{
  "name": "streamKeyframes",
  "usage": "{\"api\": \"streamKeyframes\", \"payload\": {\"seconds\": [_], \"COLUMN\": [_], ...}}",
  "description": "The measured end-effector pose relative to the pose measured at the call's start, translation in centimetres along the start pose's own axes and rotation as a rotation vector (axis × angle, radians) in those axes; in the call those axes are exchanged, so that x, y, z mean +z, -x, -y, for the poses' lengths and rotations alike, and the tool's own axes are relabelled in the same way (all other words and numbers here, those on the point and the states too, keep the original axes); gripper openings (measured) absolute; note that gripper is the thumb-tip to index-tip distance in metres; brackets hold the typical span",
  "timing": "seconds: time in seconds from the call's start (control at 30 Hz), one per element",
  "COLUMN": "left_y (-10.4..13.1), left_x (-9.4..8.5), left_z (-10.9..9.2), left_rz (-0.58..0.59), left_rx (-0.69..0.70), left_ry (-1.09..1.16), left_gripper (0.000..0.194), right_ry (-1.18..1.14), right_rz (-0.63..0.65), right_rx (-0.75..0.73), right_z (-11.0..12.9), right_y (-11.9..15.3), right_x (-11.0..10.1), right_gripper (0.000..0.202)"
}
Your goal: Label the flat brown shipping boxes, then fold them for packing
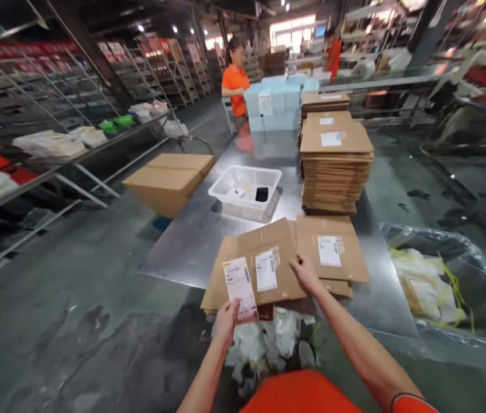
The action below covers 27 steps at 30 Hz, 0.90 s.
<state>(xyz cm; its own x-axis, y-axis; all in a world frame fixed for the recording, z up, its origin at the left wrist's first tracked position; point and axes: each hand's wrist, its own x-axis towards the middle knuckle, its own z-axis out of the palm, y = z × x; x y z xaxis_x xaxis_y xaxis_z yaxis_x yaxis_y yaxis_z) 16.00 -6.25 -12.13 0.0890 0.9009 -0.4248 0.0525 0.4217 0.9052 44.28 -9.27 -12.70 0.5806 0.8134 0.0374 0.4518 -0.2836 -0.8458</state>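
My left hand (226, 319) pinches the lower end of a white printed slip (240, 287), which lies over the left part of some flat brown cardboard. My right hand (304, 273) is closed on the right edge of a flat cardboard piece (286, 246), which is slightly raised and tilted. A white label (266, 269) is stuck on that piece, just right of the slip. Beside my right hand, another flat cardboard piece (350, 252) with a white label (329, 250) rests on the metal table (174, 252).
A white plastic basket (245, 201) holds small items, one black. Behind on the right stands a tall cardboard stack (333, 183); light blue packs (275, 103) are at the far end. A brown box (169, 178) is left, a lined bin (479, 287) right. A person in orange (235, 86) stands beyond.
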Motion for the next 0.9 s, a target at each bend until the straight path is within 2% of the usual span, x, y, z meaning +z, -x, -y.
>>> {"api": "streamKeyframes", "payload": {"seconds": [0.07, 0.13, 0.2, 0.27, 0.3, 0.37, 0.43, 0.5, 0.57, 0.63, 0.7, 0.77, 0.8, 0.9], "left_y": [0.8, 1.9, 3.3, 4.8, 5.5, 6.7, 7.4, 7.7, 7.7, 7.4, 6.5, 5.0, 4.1, 1.6], "left_x": [2.2, 4.3, 5.7, 6.2, 6.2, 5.8, 4.9, 3.6, 2.1, 0.7, -0.3, -1.2, -1.6, -3.4], "left_z": [-0.6, -0.6, -0.2, 0.4, 0.7, 1.2, 1.4, 1.1, 0.2, -1.2, -2.4, -3.0, -2.9, -1.4], "left_rz": [0.055, 0.131, 0.193, 0.209, 0.203, 0.180, 0.174, 0.174, 0.178, 0.155, 0.101, 0.030, 0.000, -0.051], "left_rx": [-0.026, -0.076, -0.156, -0.220, -0.235, -0.228, -0.199, -0.184, -0.116, 0.003, 0.096, 0.093, 0.079, 0.005], "left_ry": [0.059, 0.080, 0.057, 0.014, -0.012, -0.057, -0.103, -0.143, -0.126, -0.051, -0.020, -0.090, -0.146, -0.254], "left_gripper": [0.055, 0.057, 0.059, 0.059, 0.058, 0.057, 0.053, 0.048, 0.041, 0.047, 0.048, 0.031, 0.028, 0.039], "right_ry": [-0.040, -0.043, -0.021, 0.024, 0.048, 0.064, -0.025, -0.144, -0.184, -0.164, -0.169, -0.177, -0.172, -0.106], "right_rz": [-0.048, -0.103, -0.125, -0.128, -0.122, -0.042, 0.213, 0.551, 0.765, 0.829, 0.843, 0.802, 0.768, 0.706], "right_rx": [0.025, 0.060, 0.087, 0.093, 0.076, -0.014, -0.165, -0.287, -0.321, -0.310, -0.310, -0.326, -0.337, -0.385], "right_z": [-1.9, -4.6, -6.8, -7.8, -7.6, -6.0, -3.0, 0.5, 3.5, 5.6, 6.6, 7.0, 7.1, 7.1], "right_y": [-0.1, -0.7, -1.5, -2.4, -2.7, -2.8, -1.8, 0.2, 2.5, 4.5, 6.1, 7.1, 7.4, 6.5], "right_x": [-3.6, -8.6, -13.5, -16.3, -16.4, -14.2, -9.5, -4.4, -0.2, 2.6, 4.5, 6.1, 6.8, 9.5], "right_gripper": [0.032, 0.036, 0.037, 0.039, 0.043, 0.060, 0.074, 0.062, 0.041, 0.042, 0.043, 0.038, 0.035, 0.028]}}
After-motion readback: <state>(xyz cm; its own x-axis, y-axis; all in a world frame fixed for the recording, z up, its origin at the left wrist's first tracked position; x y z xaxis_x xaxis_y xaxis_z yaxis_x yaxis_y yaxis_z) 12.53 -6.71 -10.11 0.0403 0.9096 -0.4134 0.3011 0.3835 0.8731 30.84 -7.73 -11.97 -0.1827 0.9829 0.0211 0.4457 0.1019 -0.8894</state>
